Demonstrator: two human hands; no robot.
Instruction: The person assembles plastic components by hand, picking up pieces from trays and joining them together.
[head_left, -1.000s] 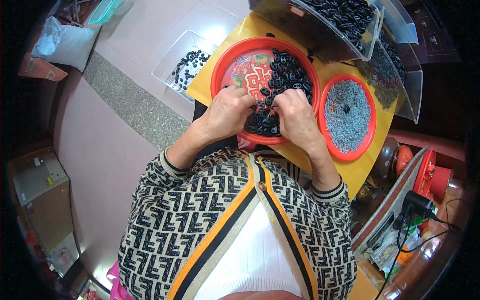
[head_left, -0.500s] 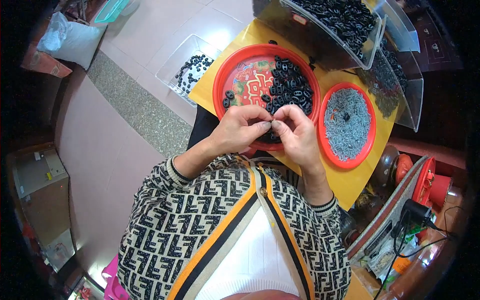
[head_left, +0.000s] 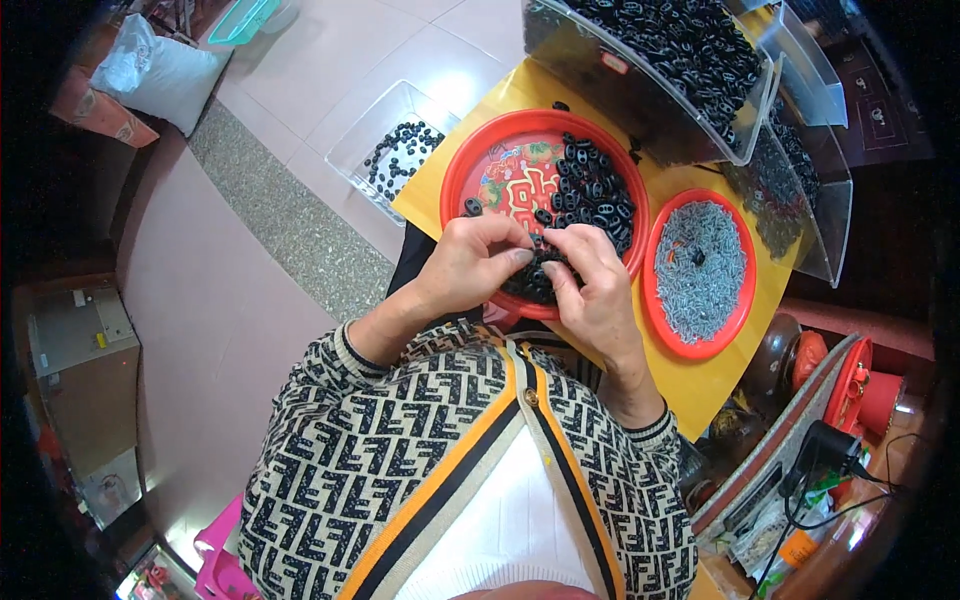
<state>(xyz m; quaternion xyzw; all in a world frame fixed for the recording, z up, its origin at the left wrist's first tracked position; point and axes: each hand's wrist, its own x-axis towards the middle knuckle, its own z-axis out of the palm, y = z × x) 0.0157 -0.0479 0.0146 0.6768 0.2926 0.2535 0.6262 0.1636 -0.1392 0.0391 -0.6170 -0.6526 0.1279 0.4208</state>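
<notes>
Fingers of both hands pinch together over the near rim of the large red tray [head_left: 462, 175], the left hand [head_left: 470, 265] and right hand [head_left: 590, 285] now lifted clear of the heap of small black parts [head_left: 590, 195] they were pressed into a second ago; what they grip is too small to make out. A smaller red tray of grey metal pieces [head_left: 700, 268] sits beside them on the yellow table [head_left: 700, 385]

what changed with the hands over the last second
Both hands lifted off the black pieces and drew back toward the near rim of the big red tray. Left hand and right hand now meet fingertip to fingertip. Trays and bins stayed put.
</notes>
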